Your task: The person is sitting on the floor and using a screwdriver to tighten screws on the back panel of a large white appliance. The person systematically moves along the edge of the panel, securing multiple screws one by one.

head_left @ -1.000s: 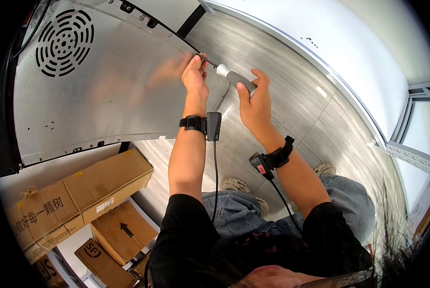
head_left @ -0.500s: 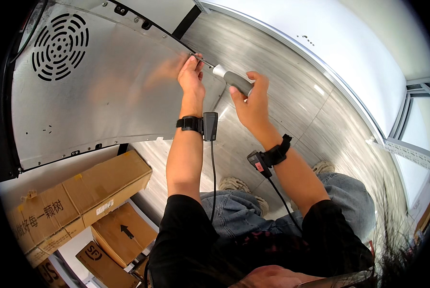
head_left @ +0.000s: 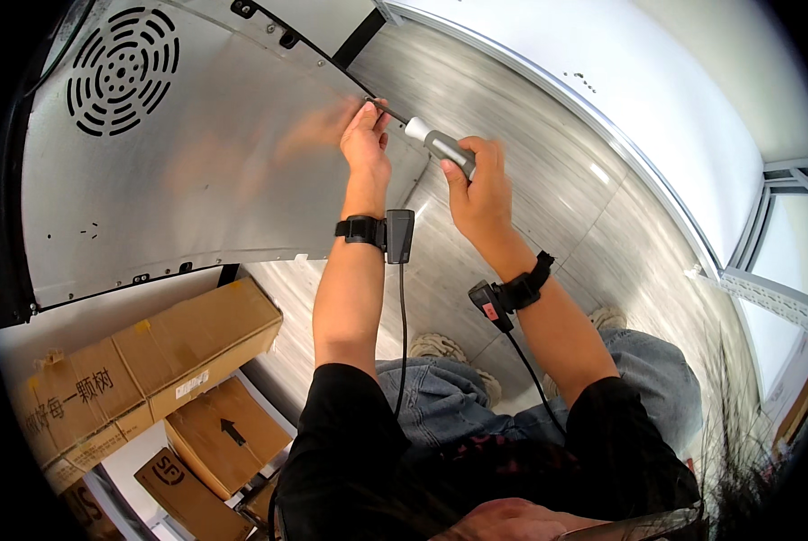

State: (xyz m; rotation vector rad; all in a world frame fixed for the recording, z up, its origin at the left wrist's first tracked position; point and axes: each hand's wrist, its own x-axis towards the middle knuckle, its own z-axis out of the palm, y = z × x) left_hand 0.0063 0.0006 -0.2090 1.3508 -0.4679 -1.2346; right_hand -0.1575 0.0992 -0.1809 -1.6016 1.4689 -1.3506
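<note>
Right fingers [head_left: 488, 155] grip the screwdriver [head_left: 443, 148], left fingers [head_left: 365, 115] its shaft [head_left: 395, 114], boxes [head_left: 183, 335] near the panel [head_left: 196, 180].

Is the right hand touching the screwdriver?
Touching. The head view shows the grey end of the screwdriver held in the right hand, with no gap between them.

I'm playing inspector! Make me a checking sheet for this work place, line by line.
Surface: shiny metal panel with round vent slots.
Things in use: screwdriver, grey and white handle, shaft reaching the panel's edge.
Clutter: cardboard boxes, lower left.
Hands: right hand grips the handle; left hand is at the shaft's tip, exact hold unclear.
Cables: a black cable runs down from each wrist.
Surroundings: streaky grey floor; white panelling at right.
</note>
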